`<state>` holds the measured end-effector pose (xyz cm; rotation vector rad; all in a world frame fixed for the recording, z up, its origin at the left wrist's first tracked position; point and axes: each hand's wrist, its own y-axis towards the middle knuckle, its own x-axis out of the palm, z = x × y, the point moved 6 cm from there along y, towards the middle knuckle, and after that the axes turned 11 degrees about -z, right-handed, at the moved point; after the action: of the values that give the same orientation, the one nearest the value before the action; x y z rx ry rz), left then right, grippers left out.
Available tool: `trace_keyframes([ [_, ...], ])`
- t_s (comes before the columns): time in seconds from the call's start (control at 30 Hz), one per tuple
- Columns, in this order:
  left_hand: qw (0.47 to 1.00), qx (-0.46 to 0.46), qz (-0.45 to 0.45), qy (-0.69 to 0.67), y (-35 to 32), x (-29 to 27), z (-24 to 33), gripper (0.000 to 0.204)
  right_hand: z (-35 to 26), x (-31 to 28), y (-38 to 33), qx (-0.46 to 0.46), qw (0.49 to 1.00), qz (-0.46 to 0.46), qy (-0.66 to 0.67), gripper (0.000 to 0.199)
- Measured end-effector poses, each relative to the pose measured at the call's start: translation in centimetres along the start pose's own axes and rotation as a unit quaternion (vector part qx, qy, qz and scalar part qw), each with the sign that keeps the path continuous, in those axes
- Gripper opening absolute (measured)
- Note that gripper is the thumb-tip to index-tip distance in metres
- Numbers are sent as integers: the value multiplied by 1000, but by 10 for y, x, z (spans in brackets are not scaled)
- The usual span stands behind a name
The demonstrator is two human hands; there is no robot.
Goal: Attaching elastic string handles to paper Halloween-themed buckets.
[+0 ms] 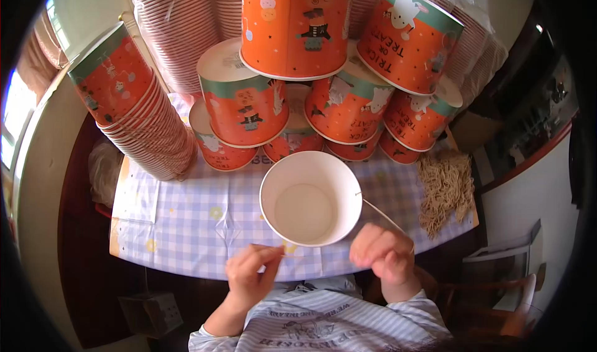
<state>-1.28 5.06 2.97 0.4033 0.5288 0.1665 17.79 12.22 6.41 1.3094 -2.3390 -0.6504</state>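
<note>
A round paper bucket (311, 212) stands in front of me near the table's front edge, its white inside facing up at me. From its right rim a thin pale cord (380, 213) runs out to my right hand (387, 252), whose curled fingers are closed on it just right of the bucket. My left hand (252, 270) is at the table edge, below and left of the bucket, with thumb and fingers pinched together. Whether anything is in that pinch is too small to tell. Neither hand seems to touch the bucket.
Orange and green paper buckets (295, 32) are piled in tiers behind. A tall nested stack (149, 122) leans at the left. Plastic-wrapped stacks (177, 35) stand at the back. A heap of beige cords (446, 190) lies at the right of the checked tablecloth (186, 228).
</note>
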Motion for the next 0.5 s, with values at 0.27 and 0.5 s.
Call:
trace_keyframes([
  [0.27,989,-71,127,11,38,-26,-63,15,34,-23,45,191,975,3,-115,41],
  [0.5,933,-111,193,-283,35,-33,-116,17,48,-7,54,332,807,-236,-427,56],
])
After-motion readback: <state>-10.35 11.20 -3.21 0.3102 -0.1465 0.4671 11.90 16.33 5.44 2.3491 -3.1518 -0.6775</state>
